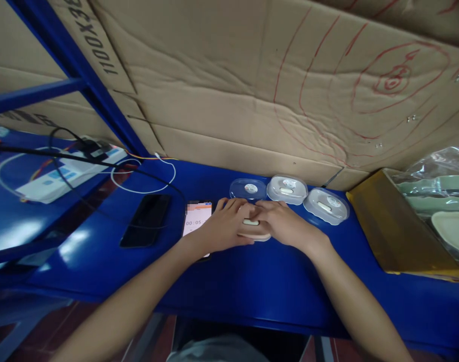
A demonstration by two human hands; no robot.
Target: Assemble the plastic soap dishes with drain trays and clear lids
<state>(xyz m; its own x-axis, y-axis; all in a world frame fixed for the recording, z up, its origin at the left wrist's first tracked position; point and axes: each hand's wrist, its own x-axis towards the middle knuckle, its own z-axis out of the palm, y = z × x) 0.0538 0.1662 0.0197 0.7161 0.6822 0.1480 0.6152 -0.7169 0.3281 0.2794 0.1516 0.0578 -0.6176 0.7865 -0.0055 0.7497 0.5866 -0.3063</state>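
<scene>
On the blue table, a small oval plastic box [256, 231] with a pale rim and a clear lid lies between my hands. A white oblong piece [251, 221] shows on top of it. My left hand [227, 229] is wrapped round the box's left side, its thumb along the near edge. From the right, my right hand [284, 221] grips the far and right sides, fingers bent over the top. Just behind are three clear plastic lids or boxes: a left one [237, 190], a middle one [274, 193] and a right one [322, 215], with round stickers.
A phone [193, 232] with a lit timer lies beside my left hand, and a dark phone [145, 220] farther left. Cables and a white power strip [44, 188] are at the left. A brown box [380, 226] holding pale green plastic parts stands right. Cardboard [214, 90] walls the back.
</scene>
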